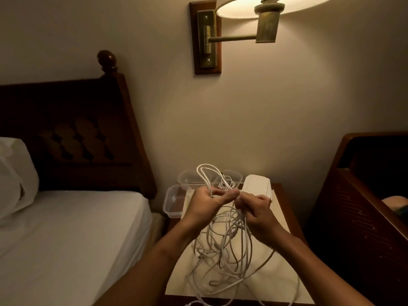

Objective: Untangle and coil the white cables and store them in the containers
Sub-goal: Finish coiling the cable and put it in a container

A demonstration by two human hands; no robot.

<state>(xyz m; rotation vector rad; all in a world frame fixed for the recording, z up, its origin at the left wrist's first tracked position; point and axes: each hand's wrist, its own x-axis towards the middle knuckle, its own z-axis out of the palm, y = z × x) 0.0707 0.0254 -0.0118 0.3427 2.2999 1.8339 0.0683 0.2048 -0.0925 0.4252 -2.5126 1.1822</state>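
A tangle of white cables [223, 257] hangs from both hands down onto the nightstand [280, 208]. My left hand [206, 203] grips a bunch of strands, and a loop of cable [204, 173] sticks up above its fingers. My right hand [254, 209] pinches strands right beside the left thumb. Clear plastic containers stand at the back left of the nightstand: a rectangular container [174, 202] at the edge and two round tubs [187, 178] behind the hands. One of the round tubs holds some cable.
A stack of white lids [258, 186] lies behind my right hand. A bed with a white sheet [66, 235] is on the left, a dark wooden piece of furniture [362, 206] on the right. A lit wall lamp [267, 21] hangs overhead.
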